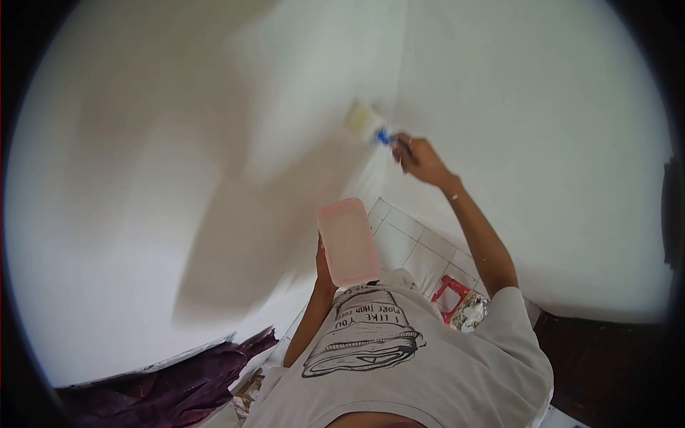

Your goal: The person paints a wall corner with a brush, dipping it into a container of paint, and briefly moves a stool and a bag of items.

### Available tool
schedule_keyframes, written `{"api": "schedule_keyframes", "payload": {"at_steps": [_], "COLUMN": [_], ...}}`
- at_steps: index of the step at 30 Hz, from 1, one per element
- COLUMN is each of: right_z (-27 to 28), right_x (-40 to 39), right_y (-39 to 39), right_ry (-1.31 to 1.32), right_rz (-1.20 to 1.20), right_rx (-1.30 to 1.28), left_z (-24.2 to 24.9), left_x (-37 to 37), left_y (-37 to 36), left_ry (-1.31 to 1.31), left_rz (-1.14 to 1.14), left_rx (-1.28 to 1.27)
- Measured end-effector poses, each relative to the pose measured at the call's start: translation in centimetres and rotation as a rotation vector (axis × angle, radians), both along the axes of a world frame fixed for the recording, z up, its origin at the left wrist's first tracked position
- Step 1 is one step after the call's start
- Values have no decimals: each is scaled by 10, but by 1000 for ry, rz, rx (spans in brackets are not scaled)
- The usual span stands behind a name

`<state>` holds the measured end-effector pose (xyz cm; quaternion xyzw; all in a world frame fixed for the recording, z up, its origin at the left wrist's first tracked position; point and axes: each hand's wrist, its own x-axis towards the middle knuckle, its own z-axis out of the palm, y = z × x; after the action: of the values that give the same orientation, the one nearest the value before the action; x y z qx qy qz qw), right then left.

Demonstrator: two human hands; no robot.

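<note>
step: likely brushing left wall (300, 93) | right hand (422, 161): closed round paintbrush (367, 124), bristles at wall, contact unclear | left hand (325, 268): gripping pink tub (348, 242) below brush | next: probably calls for steady stroke, tub level

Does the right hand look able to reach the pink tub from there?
Probably yes: the left hand holds the pink tub open-side up, and nothing shows between it and the right hand.

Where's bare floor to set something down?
In view, white tiles look bare between the pink container, right-hand wall and red object. Crowded: by that object, where a crumpled item shows, and lower left, along the purple cloth.
</note>
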<state>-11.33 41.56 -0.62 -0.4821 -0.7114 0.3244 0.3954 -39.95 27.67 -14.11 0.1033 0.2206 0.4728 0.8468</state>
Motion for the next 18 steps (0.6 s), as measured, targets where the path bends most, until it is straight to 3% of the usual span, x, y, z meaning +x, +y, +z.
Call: {"api": "schedule_keyframes", "payload": {"at_steps": [1, 3, 4, 5, 7, 8, 9, 13, 14, 16, 18], "right_z": [29, 78, 95, 104, 65, 32, 9, -88, -99, -91, -49], "right_x": [0, -7, -12, -20, -37, -49, -61, -43, -31, -20, -23], "right_y": [0, -1, 1, 6, 36, 45, 40, 24, 19, 17, 28], "right_ry": [-43, -73, -2, 66, -74, -53, 30, -228, -354, -482, -324], "right_rz": [-37, -113, -127, -142, -93, -19, 2, 44, 119, 174, 74], "right_rx": [152, 171, 117, 65, 461, 461, 372, 130, -115, -567, -555], "left_z": [-4, -15, 0, 28, 40, 32, 31, 25, 19, 16, 18], "left_x": [-2, -5, -3, 1, 5, 4, 3, -6, -8, -8, -6], "left_y": [-2, 1, 2, 1, 3, 5, 6, 2, 1, 0, 2], "left_ry": [2, -34, -33, -10, 10, -73, -152, -105, -120, -131, -120], "left_rz": [-6, 27, 27, -27, -92, -48, -5, -3, -13, -30, -43], "left_rx": [-9, -140, -143, 11, 172, 104, 31, 34, 33, 31, 86]}}
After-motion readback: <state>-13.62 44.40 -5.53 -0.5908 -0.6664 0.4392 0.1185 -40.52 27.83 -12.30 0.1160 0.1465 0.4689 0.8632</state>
